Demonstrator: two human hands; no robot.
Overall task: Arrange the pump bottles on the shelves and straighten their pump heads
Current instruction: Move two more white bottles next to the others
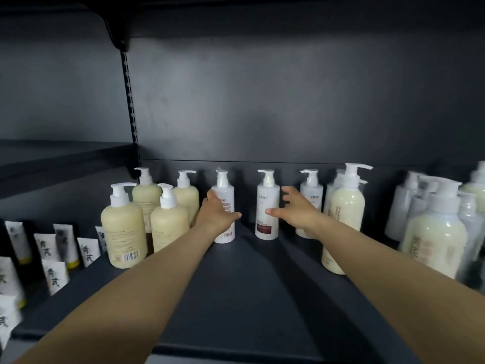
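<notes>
On the dark shelf [244,279] stand several pump bottles. My left hand [216,214] grips a white pump bottle [226,191] at its lower body; its barcode side faces me and its pump head points toward me. My right hand [295,208] is spread with fingers apart around a second white bottle with a dark red band [267,206], thumb in front of it and fingers beside it; I cannot tell if it touches. A third white bottle [312,190] stands behind my right hand.
Several cream-yellow pump bottles [123,227] cluster at the left, a tall pale one [345,206] at the right, and blurred wrapped bottles [435,232] at far right. White tubes [49,248] stand on a lower shelf at the left. The shelf's back panel [262,114] rises behind.
</notes>
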